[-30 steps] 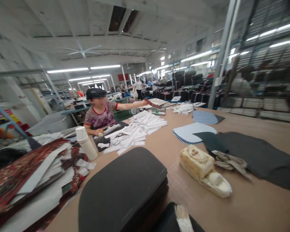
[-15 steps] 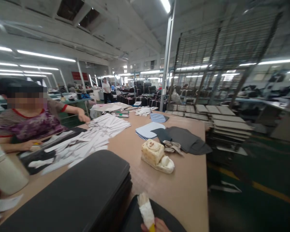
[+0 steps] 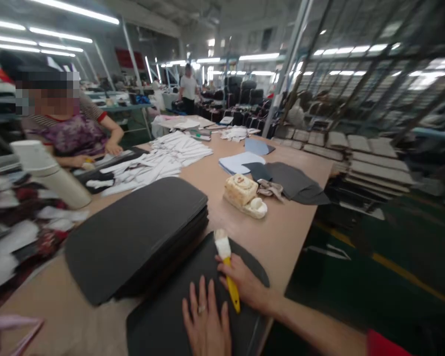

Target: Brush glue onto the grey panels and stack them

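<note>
My left hand [image 3: 206,321] lies flat with fingers spread on a dark grey rounded panel [image 3: 159,316] near the table's front edge. A ring shows on one finger. To its right, my right hand [image 3: 244,282] is closed round a brush with a yellow handle [image 3: 232,289], its pale bristles pointing away over the same panel. A tall stack of dark panels [image 3: 137,227] stands to the left. Beyond the brush sits a cream-coloured block-like container [image 3: 241,190] with a white lump at its front, touching a crumpled beige cloth [image 3: 270,189].
Dark fabric pieces [image 3: 296,183] and light blue pieces [image 3: 241,162] lie farther back on the brown table [image 3: 285,222]. White strips [image 3: 178,153] spread at the back left, beside a seated person [image 3: 70,123]. A pale bottle [image 3: 54,173] leans at left.
The view has tilted down and shifted. My left hand has come into view, flat on the panel. More of my right hand, its forearm and the yellow handle now shows. The seated person's arm has drawn in.
</note>
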`<state>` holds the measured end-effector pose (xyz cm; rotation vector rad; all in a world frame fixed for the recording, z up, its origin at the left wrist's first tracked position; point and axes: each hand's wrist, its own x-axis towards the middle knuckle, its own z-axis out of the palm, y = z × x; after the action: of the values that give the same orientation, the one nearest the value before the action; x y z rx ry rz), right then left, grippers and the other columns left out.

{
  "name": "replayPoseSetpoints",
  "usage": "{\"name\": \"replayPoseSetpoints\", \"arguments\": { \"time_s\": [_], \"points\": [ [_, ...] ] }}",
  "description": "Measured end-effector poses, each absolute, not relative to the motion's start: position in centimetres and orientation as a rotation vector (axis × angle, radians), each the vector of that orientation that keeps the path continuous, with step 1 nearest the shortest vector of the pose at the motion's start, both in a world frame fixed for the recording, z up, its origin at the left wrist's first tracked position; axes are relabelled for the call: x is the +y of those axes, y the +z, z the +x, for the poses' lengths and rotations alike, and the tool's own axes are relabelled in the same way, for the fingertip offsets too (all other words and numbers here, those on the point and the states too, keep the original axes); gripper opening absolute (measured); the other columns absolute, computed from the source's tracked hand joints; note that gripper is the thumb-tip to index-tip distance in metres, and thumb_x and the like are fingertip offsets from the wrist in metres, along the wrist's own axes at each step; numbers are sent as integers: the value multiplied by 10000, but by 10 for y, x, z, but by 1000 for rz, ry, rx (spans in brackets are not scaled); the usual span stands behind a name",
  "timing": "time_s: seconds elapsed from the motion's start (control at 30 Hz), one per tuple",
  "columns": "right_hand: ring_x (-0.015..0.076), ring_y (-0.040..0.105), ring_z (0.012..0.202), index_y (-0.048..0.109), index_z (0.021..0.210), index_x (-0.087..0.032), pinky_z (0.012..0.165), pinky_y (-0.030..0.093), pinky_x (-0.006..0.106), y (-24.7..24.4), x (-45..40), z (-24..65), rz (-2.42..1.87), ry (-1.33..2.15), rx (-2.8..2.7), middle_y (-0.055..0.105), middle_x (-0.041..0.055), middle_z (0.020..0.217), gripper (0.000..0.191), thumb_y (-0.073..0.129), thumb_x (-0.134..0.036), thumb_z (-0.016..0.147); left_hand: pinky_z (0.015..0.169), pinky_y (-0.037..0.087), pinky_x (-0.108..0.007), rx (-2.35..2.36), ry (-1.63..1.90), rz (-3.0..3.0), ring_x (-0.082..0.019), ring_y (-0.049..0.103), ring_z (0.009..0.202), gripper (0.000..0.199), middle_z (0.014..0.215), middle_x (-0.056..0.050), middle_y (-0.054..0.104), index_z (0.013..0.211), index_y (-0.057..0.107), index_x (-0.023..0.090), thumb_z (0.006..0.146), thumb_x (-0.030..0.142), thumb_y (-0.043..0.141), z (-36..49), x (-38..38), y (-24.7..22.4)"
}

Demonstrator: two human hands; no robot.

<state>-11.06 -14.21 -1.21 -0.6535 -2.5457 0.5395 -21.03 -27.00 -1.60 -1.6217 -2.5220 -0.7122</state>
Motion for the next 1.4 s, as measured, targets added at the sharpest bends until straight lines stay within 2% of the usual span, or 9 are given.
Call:
{"name": "replayPoseSetpoints", "arguments": {
  "time_s": [0.1,0.2,0.5,0.77,0.87,0.93,1.07,1.2,1.4],
  "points": [
    [226,482,1157,561,1026,-194,971,417,440,-9,-144,-109,-611,620,-2535,568,110,1211,188,505,-134,857,1012,372,-542,-2469,-536,-1669,-322,408,1270,382,1351,-95,497,1231,536,169,860,207,456,-209,-273,-13],
    [219,509,1145,571,1034,-220,944,451,425,-7,-151,-99,-644,731,-2486,578,95,1209,182,515,-176,866,1020,375,-536,-2488,-467,-1719,-318,391,1285,398,1372,-101,473,1256,505,163,863,207,467,-204,-280,-3],
    [237,604,1039,582,957,-221,883,491,442,-7,-141,-48,-1049,887,-1962,621,102,1161,169,495,-345,883,1011,399,-527,-2470,-348,-1824,-307,377,1297,434,1397,-102,440,1288,459,169,858,220,485,-191,-298,8],
    [207,575,1080,578,1011,-241,909,478,417,-1,-124,-51,-918,915,-2022,629,70,1147,146,484,-274,905,979,412,-524,-2390,-316,-1918,-311,382,1288,469,1394,-107,442,1301,435,164,847,256,504,-192,-307,10],
    [207,600,1032,557,1052,-242,881,489,419,-1,-117,-40,-979,893,-2036,641,66,1114,166,462,-261,916,952,428,-501,-2407,-485,-1876,-291,460,1216,375,1290,-114,540,1218,509,175,847,233,512,-194,-299,15],
    [211,604,1019,552,1060,-241,868,488,420,0,-113,-33,-988,835,-2053,644,66,1108,171,459,-240,916,891,466,-449,-2443,-667,-1758,-258,539,1096,287,1153,-111,612,1134,558,180,852,199,514,-197,-279,21],
    [205,593,1025,546,1077,-243,841,484,391,3,-109,-31,-832,744,-2177,630,68,1153,226,487,-132,889,801,507,-352,-2463,-970,-1676,-195,577,916,243,981,-88,623,1087,571,166,854,136,505,-205,-212,26],
    [192,602,986,530,1089,-223,799,502,346,0,-111,-34,-740,760,-2243,628,89,1149,293,537,-64,843,783,519,-371,-2529,-914,-1707,-208,570,887,225,980,-93,610,1070,579,157,858,164,505,-209,-160,14],
    [192,593,1029,523,1096,-213,848,496,344,-14,-114,-30,-746,816,-2298,621,101,1159,297,546,-70,837,758,502,-369,-2647,-830,-1677,-201,561,843,170,918,-69,595,992,615,185,853,192,517,-213,-144,4]
  ]
}}
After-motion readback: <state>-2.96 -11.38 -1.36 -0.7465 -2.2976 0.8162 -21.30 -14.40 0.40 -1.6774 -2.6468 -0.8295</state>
